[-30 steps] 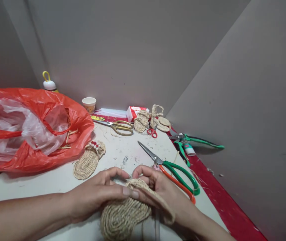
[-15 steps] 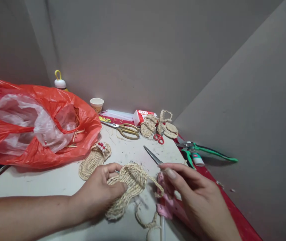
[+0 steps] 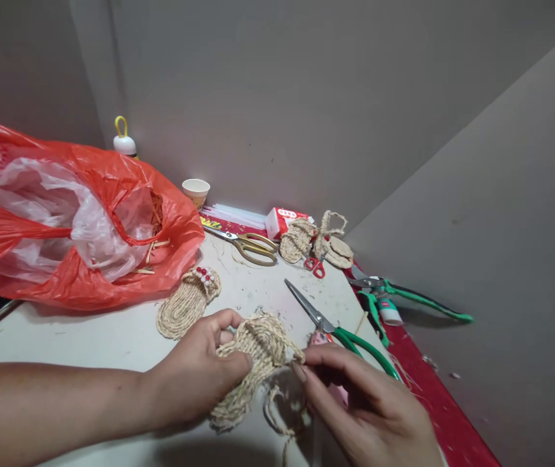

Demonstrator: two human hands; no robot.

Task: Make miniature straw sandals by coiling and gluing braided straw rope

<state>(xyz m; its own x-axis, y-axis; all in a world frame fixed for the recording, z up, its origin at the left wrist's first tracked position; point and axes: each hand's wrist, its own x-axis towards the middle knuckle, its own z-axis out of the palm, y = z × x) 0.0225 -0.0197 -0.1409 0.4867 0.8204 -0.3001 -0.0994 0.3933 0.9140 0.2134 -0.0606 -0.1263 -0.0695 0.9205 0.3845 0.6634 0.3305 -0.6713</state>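
Observation:
My left hand (image 3: 200,376) grips a small woven straw slipper (image 3: 262,344) by its near-left side, the thumb on top and the fingers behind. A braided straw cord (image 3: 293,350) runs out from the slipper's right side. Its end is pinched between the thumb and forefinger of my right hand (image 3: 369,402). Just beyond that hand lie green-handled scissors (image 3: 323,322), partly over a pink object (image 3: 320,337) that is mostly hidden. Another length of cord (image 3: 277,421) hangs or lies below the slipper. Beyond my left hand rests a similar slipper (image 3: 177,314) with red and white beads.
A large red plastic bag (image 3: 170,214) fills the left side. Along the back are a paper cup (image 3: 196,192), gold-handled scissors (image 3: 253,250), a red-and-white packet (image 3: 282,224), straw pieces (image 3: 297,240) and small red scissors (image 3: 315,267). Green pruning shears (image 3: 423,301) lie right, near the wall.
My right hand has moved left and now pinches the cord's end. The green-handled scissors' handles, hidden behind that hand before, now show. The view has shifted slightly.

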